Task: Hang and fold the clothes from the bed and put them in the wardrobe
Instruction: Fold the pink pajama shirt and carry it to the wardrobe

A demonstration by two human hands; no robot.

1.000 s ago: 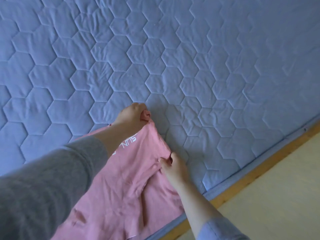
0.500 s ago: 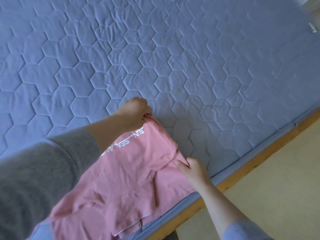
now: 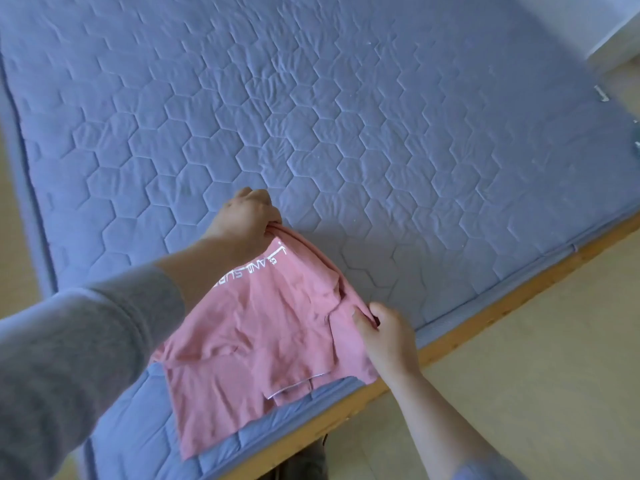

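Head view shows a pink T-shirt (image 3: pixel 263 344) with white lettering lying on the blue quilted bed (image 3: pixel 346 133), low in the frame near the wooden edge (image 3: pixel 502 306). Left hand (image 3: pixel 247 221) grips its upper corner; right hand (image 3: pixel 389 336) pinches its right edge.

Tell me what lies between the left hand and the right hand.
In the head view, the pink garment spans from the left hand to the right hand, both gripping it, above the blue mattress.
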